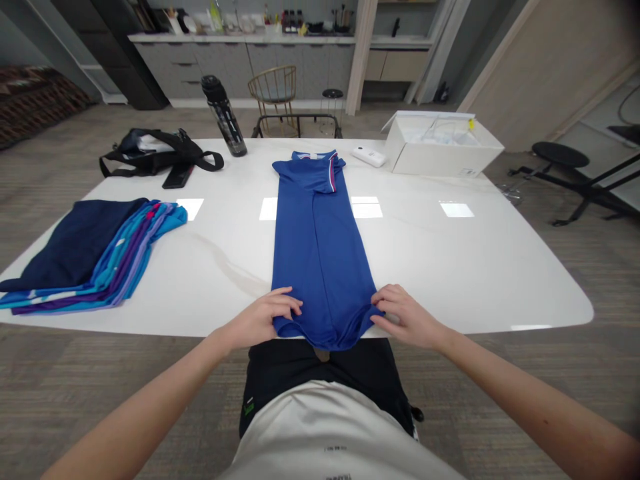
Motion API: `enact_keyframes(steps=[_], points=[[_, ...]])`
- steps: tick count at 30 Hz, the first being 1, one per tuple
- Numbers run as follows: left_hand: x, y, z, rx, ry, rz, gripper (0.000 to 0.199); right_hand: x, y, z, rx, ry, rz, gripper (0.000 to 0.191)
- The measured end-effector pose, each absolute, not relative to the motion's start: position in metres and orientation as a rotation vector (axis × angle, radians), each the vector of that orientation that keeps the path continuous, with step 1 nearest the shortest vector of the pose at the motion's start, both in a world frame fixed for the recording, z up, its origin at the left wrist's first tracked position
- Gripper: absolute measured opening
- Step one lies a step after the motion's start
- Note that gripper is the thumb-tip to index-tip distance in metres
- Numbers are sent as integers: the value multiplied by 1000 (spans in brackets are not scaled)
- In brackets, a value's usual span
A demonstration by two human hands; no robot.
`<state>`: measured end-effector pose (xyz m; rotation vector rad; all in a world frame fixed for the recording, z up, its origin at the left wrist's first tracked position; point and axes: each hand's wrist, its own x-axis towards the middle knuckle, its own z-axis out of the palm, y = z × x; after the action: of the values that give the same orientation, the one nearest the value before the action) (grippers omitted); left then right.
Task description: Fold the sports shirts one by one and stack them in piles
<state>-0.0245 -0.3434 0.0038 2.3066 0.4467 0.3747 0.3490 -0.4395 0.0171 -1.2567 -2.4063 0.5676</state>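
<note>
A blue T-shirt [320, 247] lies lengthwise on the white table, its sides folded inward into a long strip. Its collar and a sleeve with red and white trim are at the far end. The hem droops slightly over the near table edge. At the hem's left corner, my left hand [263, 317] pinches the fabric between thumb and fingers. My right hand [403, 317] grips the right corner, where the cloth is a little lifted and curled. The fingertips are partly hidden by the fabric.
On the left of the table [450, 267] sits a stack of folded clothes [95, 253]. Farther back are a black bag [160, 150], a phone [178, 176], a dark bottle [225, 117], a small white device [369, 157] and an open white box [440, 147]. Chairs stand beyond.
</note>
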Motion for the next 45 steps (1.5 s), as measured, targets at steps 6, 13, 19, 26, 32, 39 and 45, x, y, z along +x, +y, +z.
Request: enact_keyframes(steps=[6,13,19,26,32,39,45], points=[[-12,-339,13,2368,344,106,57,350,-436,18,-1163,-2500,707,44],[-23,-348,-3,2462,212,52,87,362,-444,-2,-1131,-2662,573,61],[-31,-344,-2,2468,262,132,78,357,-445,-2,-1091,-2716,519,57],[-26,-342,-5,2509,192,45,88,336,-434,8,-919,-2803,753,84],[-21,-333,16,2084,344,91,58,340,-420,18,-1007,-2566,1146,74],[-6,-283,56,1481,235,121,41,334,-373,80,-959,-2014,1614,33],[13,-238,28,990,142,245,44,335,-321,76,-1019,-1443,1985,42]])
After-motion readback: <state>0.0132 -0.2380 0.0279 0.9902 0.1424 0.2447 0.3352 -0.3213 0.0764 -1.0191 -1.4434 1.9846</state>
